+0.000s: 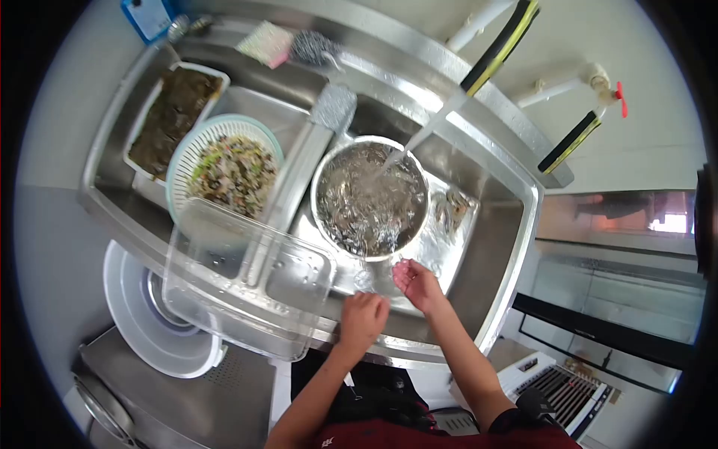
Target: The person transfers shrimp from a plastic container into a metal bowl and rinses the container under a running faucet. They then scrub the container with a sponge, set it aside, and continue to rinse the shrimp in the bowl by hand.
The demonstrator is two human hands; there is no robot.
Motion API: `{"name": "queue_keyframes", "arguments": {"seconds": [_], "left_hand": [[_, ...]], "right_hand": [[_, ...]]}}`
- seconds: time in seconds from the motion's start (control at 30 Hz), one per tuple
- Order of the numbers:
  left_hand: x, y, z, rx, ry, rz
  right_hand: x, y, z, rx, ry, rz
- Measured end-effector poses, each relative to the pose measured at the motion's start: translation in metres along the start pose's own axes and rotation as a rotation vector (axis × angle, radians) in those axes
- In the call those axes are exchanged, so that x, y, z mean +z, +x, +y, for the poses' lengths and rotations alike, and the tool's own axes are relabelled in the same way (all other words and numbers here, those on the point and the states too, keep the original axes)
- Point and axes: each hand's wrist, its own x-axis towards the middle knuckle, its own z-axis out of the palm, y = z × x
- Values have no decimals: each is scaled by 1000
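A steel bowl (369, 199) full of water stands in the right basin of a steel double sink (490, 277). A stream of water (419, 138) falls into it from a tap hose (497, 49) above. My left hand (362, 317) is curled into a fist at the sink's front edge, holding nothing that I can see. My right hand (416, 284) hovers just below the bowl's near rim, palm up, fingers loosely apart, holding nothing.
A clear plastic tub (247, 280) rests across the sink divider. Behind it a white colander (228, 168) holds chopped food, next to a tray of dark greens (173, 118). A white lid (149, 314) lies at the left. Sponges (292, 45) sit on the back ledge.
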Motion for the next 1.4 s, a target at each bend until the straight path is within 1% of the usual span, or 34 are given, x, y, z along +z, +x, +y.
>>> {"name": "queue_keyframes", "arguments": {"seconds": [0.1,0.17,0.2,0.23,0.27,0.3,0.33,0.37,0.4,0.43,0.47,0.5,0.53,0.57,0.6,0.63,0.7,0.73,0.8,0.83,0.87,1.0,1.03,1.07,1.1,1.13,1.17,1.2,1.23,1.27,1.3,1.33,1.37,1.4], "left_hand": [[-7,9,45,65,-115,15],[-12,21,73,-49,-284,93],[-18,33,87,-149,-667,203],[-23,48,81,-401,-1039,153],[-41,76,89,-421,-1127,138],[-55,107,88,-474,-1387,-18],[-54,140,75,-545,-1660,-122],[-51,176,60,-500,-1507,-159],[-39,216,21,-538,-1332,-59],[-46,230,53,-677,-1291,150],[-46,257,39,-785,-1293,68],[-43,276,24,-769,-1280,53],[-36,294,6,-636,-1326,-86],[-24,306,-9,-502,-1371,-225],[-10,310,-21,-376,-1318,-200],[-9,298,7,-380,-1329,-206],[-5,276,59,-567,-965,-88],[-1,280,55,-610,-921,-75],[-11,303,-1,-536,-988,-180],[-17,304,1,-463,-1070,-282],[-9,296,6,-554,-990,-125],[-4,278,37,-530,-1049,-54],[-18,274,70,-643,-1160,-113],[-37,264,93,-773,-1263,-152],[-10,289,32,-532,-1608,-180],[-11,301,-10,-583,-2015,-462],[-13,279,22,-286,-2085,-292],[-23,269,46,18,-1929,-773],[-24,250,66,-60,-1920,-438],[-24,249,65,-176,-1875,-413],[-23,252,57,-297,-1834,-400],[-19,259,40,-310,-1828,-373],[-12,263,17,-382,-1736,-502],[-8,261,1,-462,-1639,-632]], "right_hand": [[63,14,-40,-69,141,-156],[115,31,-66,-194,268,-275],[138,38,-80,-258,323,-327],[146,62,-93,-327,332,-469],[164,67,-97,-291,585,-601],[177,57,-106,-331,563,-651],[190,40,-108,-509,422,-511],[199,59,-115,-542,384,-388],[201,81,-117,-441,410,-547],[213,39,-122,-266,614,-460],[216,27,-128,-302,640,-467],[225,21,-127,-546,453,-371],[232,19,-128,-769,252,-263],[237,19,-127,-872,193,-207],[240,18,-128,-823,260,-232],[241,19,-128,-767,324,-261],[236,19,-123,-656,424,-302],[235,19,-121,-614,462,-321],[233,21,-116,-548,522,-344],[230,20,-115,-525,545,-352],[227,20,-116,-510,569,-355],[230,14,-127,-479,682,-414],[233,13,-129,-481,722,-441],[235,14,-128,-477,775,-476],[238,10,-129,-483,849,-526],[241,3,-130,-475,925,-574],[244,-5,-131,-454,984,-606],[250,-16,-130,-425,1011,-619],[251,-26,-128,-451,856,-616],[233,32,-115,-814,777,-1319],[244,-2,-123,-453,739,-605],[244,18,-126,-474,555,-448],[238,40,-123,-490,369,-289],[234,50,-118,-464,378,-276]]}}
